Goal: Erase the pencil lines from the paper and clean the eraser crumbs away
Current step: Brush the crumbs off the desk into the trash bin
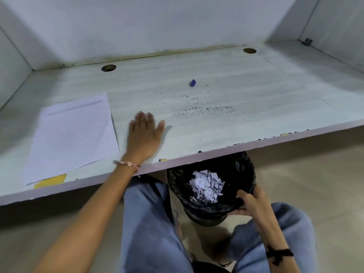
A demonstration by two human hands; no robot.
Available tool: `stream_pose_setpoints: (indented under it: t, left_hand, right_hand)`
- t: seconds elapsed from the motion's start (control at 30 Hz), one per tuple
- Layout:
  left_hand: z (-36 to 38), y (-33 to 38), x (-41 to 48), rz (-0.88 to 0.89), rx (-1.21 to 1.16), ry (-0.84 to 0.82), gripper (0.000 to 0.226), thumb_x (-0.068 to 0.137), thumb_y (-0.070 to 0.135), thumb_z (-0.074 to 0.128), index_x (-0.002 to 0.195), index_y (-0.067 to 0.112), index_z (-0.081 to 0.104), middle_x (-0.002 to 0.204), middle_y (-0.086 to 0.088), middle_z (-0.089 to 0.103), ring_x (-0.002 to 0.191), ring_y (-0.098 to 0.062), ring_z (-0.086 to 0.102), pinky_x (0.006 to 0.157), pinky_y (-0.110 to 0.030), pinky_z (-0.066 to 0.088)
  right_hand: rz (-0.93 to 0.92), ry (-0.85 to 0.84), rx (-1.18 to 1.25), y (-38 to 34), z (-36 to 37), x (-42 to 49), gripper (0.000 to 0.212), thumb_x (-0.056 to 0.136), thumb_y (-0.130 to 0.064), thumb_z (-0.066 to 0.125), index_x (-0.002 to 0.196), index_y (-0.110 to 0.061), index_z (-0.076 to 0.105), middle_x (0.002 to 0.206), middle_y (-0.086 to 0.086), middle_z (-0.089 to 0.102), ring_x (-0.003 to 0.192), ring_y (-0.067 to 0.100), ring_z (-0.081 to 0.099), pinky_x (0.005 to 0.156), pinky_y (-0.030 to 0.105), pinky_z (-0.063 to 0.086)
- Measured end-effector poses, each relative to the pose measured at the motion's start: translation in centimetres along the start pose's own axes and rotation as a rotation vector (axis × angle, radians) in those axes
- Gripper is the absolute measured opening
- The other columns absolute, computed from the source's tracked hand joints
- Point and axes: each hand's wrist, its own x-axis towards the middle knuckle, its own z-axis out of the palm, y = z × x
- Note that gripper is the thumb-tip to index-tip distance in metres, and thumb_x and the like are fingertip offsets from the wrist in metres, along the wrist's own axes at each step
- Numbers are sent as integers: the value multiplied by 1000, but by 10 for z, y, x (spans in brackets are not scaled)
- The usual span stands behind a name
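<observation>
A white sheet of paper (pixel 72 134) lies on the left of the desk (pixel 256 123), its surface looking blank. Dark eraser crumbs (pixel 206 109) are scattered over the desk's middle right. A small purple eraser (pixel 193 82) sits behind them. My left hand (pixel 144 134) lies flat on the desk with straight fingers, between the paper and the crumbs, slightly blurred. Below the desk's front edge, my right hand (pixel 250 201) grips the rim of a black-lined bin (pixel 242 170) that holds crumpled paper (pixel 206 186).
Two round cable holes (pixel 108 68) (pixel 249 50) sit near the desk's back edge. White partition walls enclose the desk at the back and both sides. A yellow patch (pixel 50 181) marks the front left edge. My knees in blue jeans flank the bin.
</observation>
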Motion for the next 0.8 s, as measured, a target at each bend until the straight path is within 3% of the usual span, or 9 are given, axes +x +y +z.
stream_pose_setpoints:
  t: [0.1,0.17,0.23,0.3,0.37,0.5,0.63,0.73,0.8]
  left_hand:
    - [5,58,-18,279,-166,-9,85,95,57,-8,138,-1,38,142,-22,41,138,-38,35,110,-44,32]
    - [-8,77,-33,423,-270,-85,75,98,53,-3,151,6,20,154,-9,30,146,-23,24,117,-35,20]
    - [-19,59,-27,309,-271,10,65,101,46,6,154,9,13,162,-7,14,150,-18,10,122,-43,8]
    - [-18,11,-10,86,-99,61,61,101,42,-1,151,10,12,162,-19,9,151,-30,5,120,-54,8]
    - [-11,-22,-1,-93,27,44,88,84,54,-19,151,6,11,157,-30,13,148,-41,8,117,-58,12]
    - [11,31,-14,119,-96,48,101,88,63,-18,145,-2,31,157,-23,22,146,-38,19,120,-45,17]
    - [-4,99,-52,415,-351,-113,79,95,60,-6,156,11,0,163,-1,-6,150,-10,-5,123,-28,-1]
    - [-24,72,-34,250,-465,64,70,98,47,8,152,4,22,162,-12,15,149,-20,14,121,-36,8]
    - [-25,17,0,74,-312,158,74,95,47,6,144,-1,34,155,-29,20,147,-36,17,117,-51,14]
  right_hand:
    - [15,2,3,-1,1,2,38,85,3,53,121,-10,49,107,23,65,69,40,70,65,55,58]
    - [17,-1,7,-2,1,3,36,86,4,53,120,-9,49,107,24,64,71,40,70,63,54,58]
    - [20,5,7,-4,0,2,36,86,4,53,120,-8,49,107,24,64,71,39,70,61,53,58]
    - [18,7,12,-4,-1,0,36,86,5,52,120,-7,49,105,22,64,70,39,70,59,51,58]
    - [13,7,20,-4,-2,-2,34,86,6,51,119,-5,49,102,22,64,69,38,70,58,47,58]
    - [-6,15,-5,-4,-1,0,34,87,4,51,118,-9,49,106,24,64,73,39,70,60,51,58]
    - [-16,24,-4,-7,1,0,33,87,5,52,117,-9,50,106,25,64,76,41,69,61,55,58]
    - [1,25,-1,-9,-1,2,35,85,7,51,118,-7,50,108,27,62,78,44,67,61,57,57]
    - [7,21,-8,-10,-1,4,38,84,7,52,119,-8,50,111,26,61,76,43,67,61,55,57]
